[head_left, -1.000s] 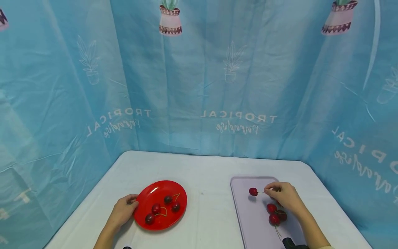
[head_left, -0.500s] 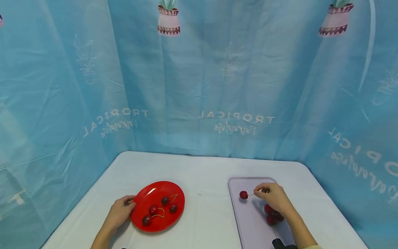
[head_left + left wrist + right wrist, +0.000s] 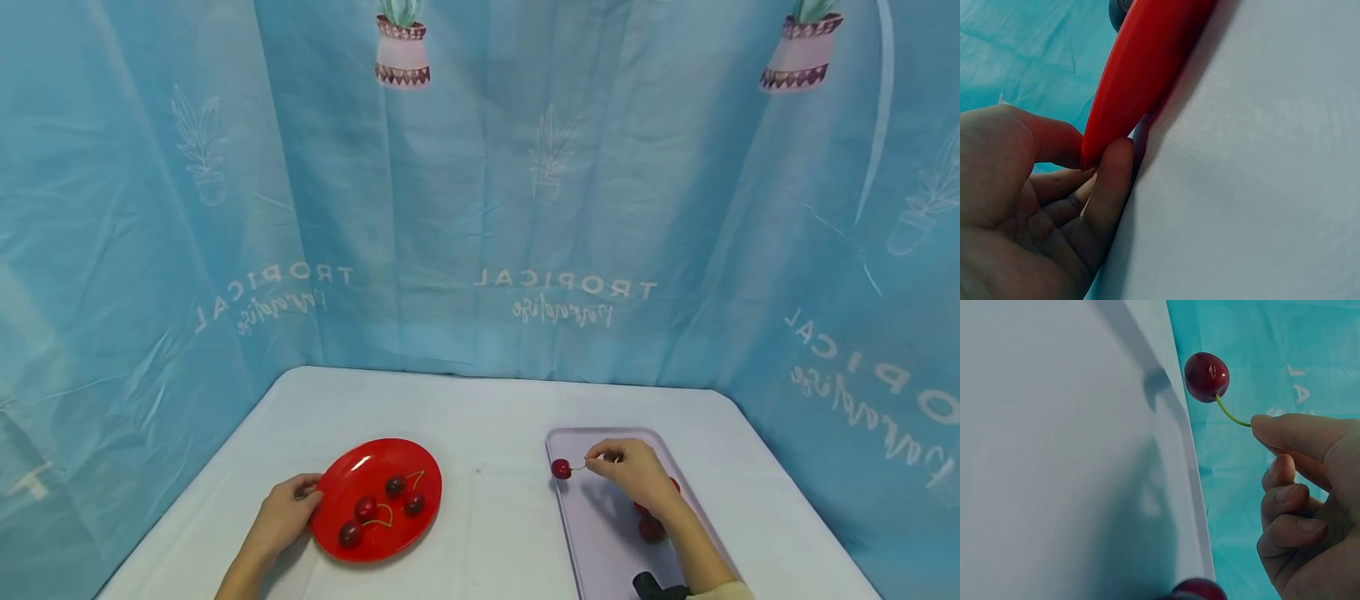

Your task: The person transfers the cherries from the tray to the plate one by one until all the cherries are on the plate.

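By its green stem, my right hand (image 3: 633,473) pinches a dark red cherry (image 3: 561,469) over the left edge of the pale lilac tray (image 3: 592,550). In the right wrist view the cherry (image 3: 1207,377) hangs off the stem, clear of the tray surface, while the other fingers curl inward. At the left, my left hand (image 3: 283,510) grips the rim of a red plate (image 3: 360,475) between thumb and fingers; the left wrist view shows the plate edge (image 3: 1141,69) between them. Several cherries (image 3: 366,507) with stems lie on the plate.
More cherries (image 3: 651,528) lie on the tray, partly hidden behind the right forearm. Both plate and tray rest on a white-covered table (image 3: 495,483). A blue printed curtain (image 3: 480,208) stands around its back and sides. A black strap (image 3: 652,586) is on the right wrist.
My right hand has moved left across the tray, carrying the cherry by its stem to the tray's left edge. My left hand keeps its grip on the plate; the view shifts slightly.
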`<state>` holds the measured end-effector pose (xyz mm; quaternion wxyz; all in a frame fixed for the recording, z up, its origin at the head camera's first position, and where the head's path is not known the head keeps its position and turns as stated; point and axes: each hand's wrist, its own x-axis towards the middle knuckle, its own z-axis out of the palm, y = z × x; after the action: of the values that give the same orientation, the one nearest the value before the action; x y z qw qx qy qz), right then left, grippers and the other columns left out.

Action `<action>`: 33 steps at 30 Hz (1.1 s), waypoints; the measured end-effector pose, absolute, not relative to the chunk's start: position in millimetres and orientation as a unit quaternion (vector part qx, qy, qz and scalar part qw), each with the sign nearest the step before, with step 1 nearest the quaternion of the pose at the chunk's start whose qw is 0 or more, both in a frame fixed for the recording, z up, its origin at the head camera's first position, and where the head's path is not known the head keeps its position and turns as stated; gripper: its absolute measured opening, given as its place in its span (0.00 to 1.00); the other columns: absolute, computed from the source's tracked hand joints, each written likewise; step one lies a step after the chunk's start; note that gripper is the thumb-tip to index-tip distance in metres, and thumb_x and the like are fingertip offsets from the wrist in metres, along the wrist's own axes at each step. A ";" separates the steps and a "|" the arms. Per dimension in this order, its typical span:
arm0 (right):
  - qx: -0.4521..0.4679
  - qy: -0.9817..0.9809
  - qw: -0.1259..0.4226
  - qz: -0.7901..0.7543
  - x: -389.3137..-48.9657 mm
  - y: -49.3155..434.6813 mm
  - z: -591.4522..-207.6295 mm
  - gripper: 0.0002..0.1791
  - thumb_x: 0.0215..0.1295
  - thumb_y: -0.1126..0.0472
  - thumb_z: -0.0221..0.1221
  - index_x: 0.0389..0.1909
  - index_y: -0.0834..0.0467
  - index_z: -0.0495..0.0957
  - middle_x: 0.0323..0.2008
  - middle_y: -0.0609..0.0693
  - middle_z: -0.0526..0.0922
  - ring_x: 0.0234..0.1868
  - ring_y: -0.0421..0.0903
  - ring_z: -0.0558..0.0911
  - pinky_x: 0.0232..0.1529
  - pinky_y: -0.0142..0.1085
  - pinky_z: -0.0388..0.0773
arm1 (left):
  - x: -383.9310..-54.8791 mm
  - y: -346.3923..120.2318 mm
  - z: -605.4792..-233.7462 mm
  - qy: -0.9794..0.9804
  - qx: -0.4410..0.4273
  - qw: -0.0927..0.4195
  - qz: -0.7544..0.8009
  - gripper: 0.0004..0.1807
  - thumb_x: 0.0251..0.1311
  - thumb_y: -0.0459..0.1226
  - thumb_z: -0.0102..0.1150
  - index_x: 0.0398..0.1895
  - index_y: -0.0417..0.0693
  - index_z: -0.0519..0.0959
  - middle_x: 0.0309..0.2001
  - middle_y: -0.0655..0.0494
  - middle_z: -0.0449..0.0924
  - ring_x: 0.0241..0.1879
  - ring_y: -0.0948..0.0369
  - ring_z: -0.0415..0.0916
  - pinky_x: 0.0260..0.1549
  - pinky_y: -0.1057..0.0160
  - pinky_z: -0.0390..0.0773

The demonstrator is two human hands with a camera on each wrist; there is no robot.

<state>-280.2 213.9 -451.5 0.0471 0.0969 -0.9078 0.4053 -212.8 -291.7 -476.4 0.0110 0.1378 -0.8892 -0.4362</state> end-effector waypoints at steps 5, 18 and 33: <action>0.109 -0.906 0.055 0.406 -281.6 206.4 -452.9 0.04 0.55 0.58 0.68 0.32 0.53 0.86 0.21 0.45 0.76 0.26 0.45 0.73 0.25 0.34 0.70 | -213.3 -291.3 -477.3 -0.888 0.137 0.013 -0.439 0.22 0.61 0.34 0.51 0.57 0.29 0.72 0.49 0.37 0.76 0.52 0.43 0.70 0.51 0.42 0.73; 0.119 -0.897 0.045 0.424 -287.7 189.0 -454.6 0.05 0.56 0.58 0.68 0.33 0.54 0.86 0.22 0.45 0.77 0.28 0.45 0.73 0.27 0.35 0.71 | -214.0 -292.9 -478.5 -0.891 0.135 0.011 -0.433 0.22 0.62 0.34 0.51 0.57 0.30 0.72 0.48 0.38 0.77 0.52 0.43 0.71 0.51 0.43 0.74; 0.178 -0.886 0.049 0.424 -288.6 158.1 -457.0 0.04 0.56 0.58 0.67 0.32 0.53 0.86 0.21 0.43 0.76 0.25 0.43 0.72 0.23 0.32 0.70 | -215.0 -293.8 -480.0 -0.896 0.120 0.020 -0.427 0.22 0.62 0.35 0.51 0.56 0.29 0.73 0.46 0.40 0.78 0.49 0.44 0.73 0.48 0.46 0.76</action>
<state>-288.6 158.1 -457.0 0.0485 0.1784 -0.8865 0.4243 -215.0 -293.8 -480.0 0.0204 0.1201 -0.8962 -0.4266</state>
